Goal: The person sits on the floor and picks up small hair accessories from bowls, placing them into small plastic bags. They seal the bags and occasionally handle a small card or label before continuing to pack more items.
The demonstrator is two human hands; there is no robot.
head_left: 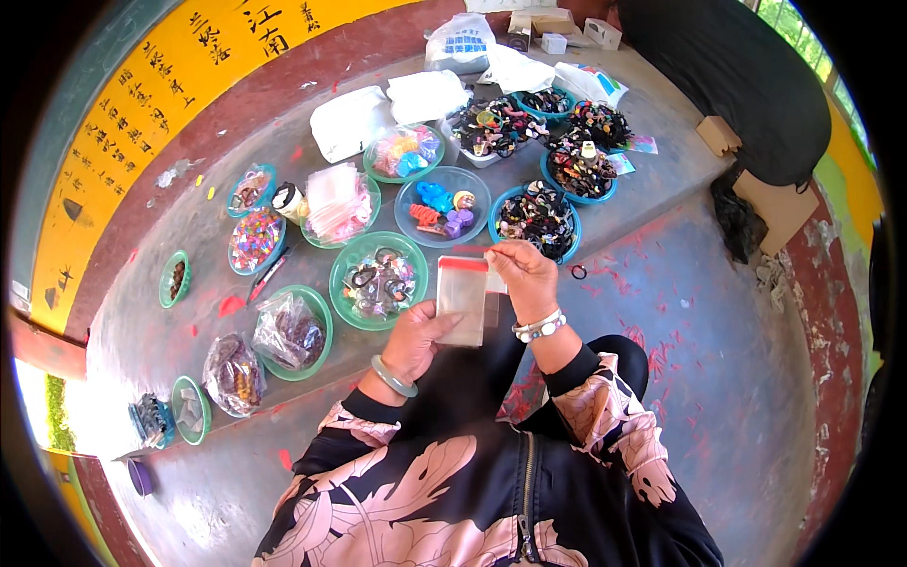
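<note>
My left hand (416,342) grips a small clear plastic bag (463,312) with a red strip along its top, the thumb lying across its front. At the bag's upper right corner, my right hand (526,279) is closed in a pinch on the edge. Just beyond the bag sits a green bowl (340,317) of small hair ties and charms. A clear blue bowl (406,227) with colourful small pieces stands farther off. To its right, a blue bowl (500,248) holds dark hair ties.
A green bowl of clear bags (337,203), a bowl of bright beads (255,238) and a marker (269,281) lie leftward. Bagged brown items (233,373) are nearer. White bags (351,123) stand behind. Red scraps (652,364) litter the floor at right, near a black plastic bag (735,219).
</note>
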